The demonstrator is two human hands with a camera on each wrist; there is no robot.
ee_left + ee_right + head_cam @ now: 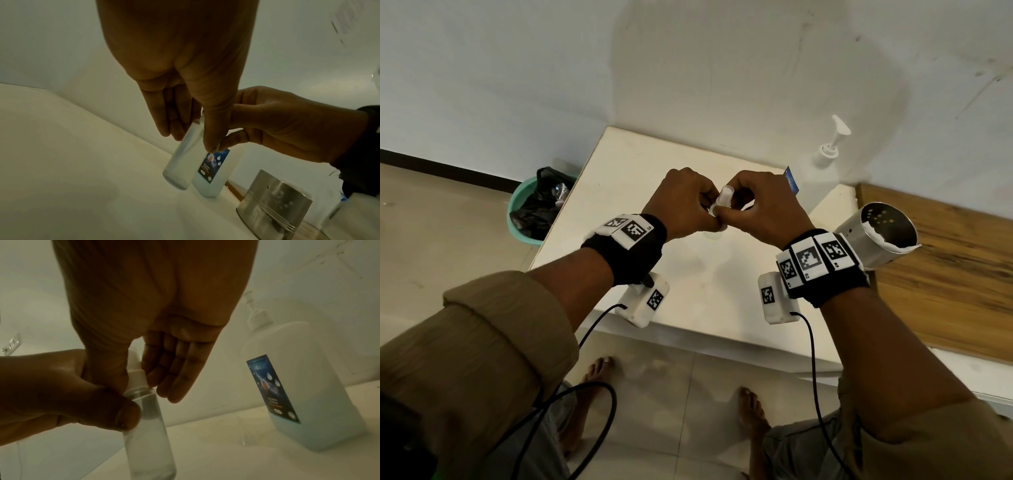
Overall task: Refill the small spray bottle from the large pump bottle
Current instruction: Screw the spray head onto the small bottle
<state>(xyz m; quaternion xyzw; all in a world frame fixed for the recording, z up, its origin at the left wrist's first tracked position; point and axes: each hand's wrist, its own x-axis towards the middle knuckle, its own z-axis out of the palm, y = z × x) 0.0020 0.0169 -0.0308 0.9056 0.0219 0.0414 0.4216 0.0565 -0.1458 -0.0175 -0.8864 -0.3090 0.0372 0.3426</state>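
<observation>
The small spray bottle [148, 426] is clear, with a white spray head [725, 197]. Both hands hold it over the middle of the white table [637, 164]. My left hand [707, 202] grips its shoulder with thumb and fingers, as the left wrist view shows at the bottle [183, 155]. My right hand [141, 386] pinches the spray head [136, 374]. The bottle leans slightly; I cannot tell whether its base touches the table. The large pump bottle [818, 171], whitish with a blue label [273, 389], stands upright at the table's far right by the wall.
A perforated steel cup [880, 236] stands on the wooden surface [945, 274] right of the table, close to my right wrist. A green bin [524, 219] lined with a black bag sits on the floor left of the table. Walls close the far side.
</observation>
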